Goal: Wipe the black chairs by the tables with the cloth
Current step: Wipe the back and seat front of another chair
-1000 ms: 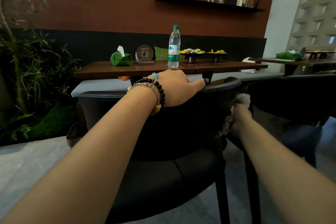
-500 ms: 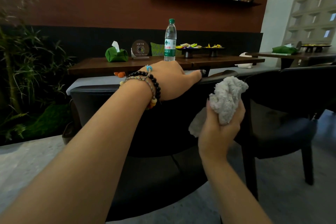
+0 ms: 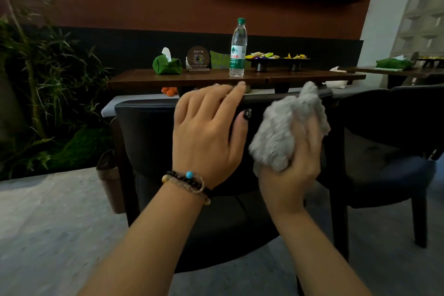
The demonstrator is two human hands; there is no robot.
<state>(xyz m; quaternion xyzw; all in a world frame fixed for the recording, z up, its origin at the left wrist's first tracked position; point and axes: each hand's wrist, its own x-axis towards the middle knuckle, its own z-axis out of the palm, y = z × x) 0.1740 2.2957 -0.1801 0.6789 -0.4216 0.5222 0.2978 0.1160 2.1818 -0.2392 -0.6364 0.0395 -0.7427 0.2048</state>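
A black padded chair (image 3: pixel 146 132) stands right in front of me with its back toward me. My left hand (image 3: pixel 209 132), with bead bracelets on the wrist, lies on the top edge of that chair's back, fingers over the rim and thumb on the near side. My right hand (image 3: pixel 295 166) holds a bunched grey fluffy cloth (image 3: pixel 286 127) just in front of the backrest, to the right of my left hand. A second black chair (image 3: pixel 389 142) stands to the right.
Behind the chairs a dark wooden table (image 3: pixel 134 80) carries a water bottle (image 3: pixel 237 50), a green tissue pouch (image 3: pixel 167 65), a round sign and snack trays. A second table (image 3: pixel 389 71) is at far right. Plants (image 3: pixel 40 94) fill the left; grey floor (image 3: pixel 48 230) lies below.
My right hand came up from the chair's right side with the cloth to the front of the backrest. My left hand stayed on the rim while the view moved closer.
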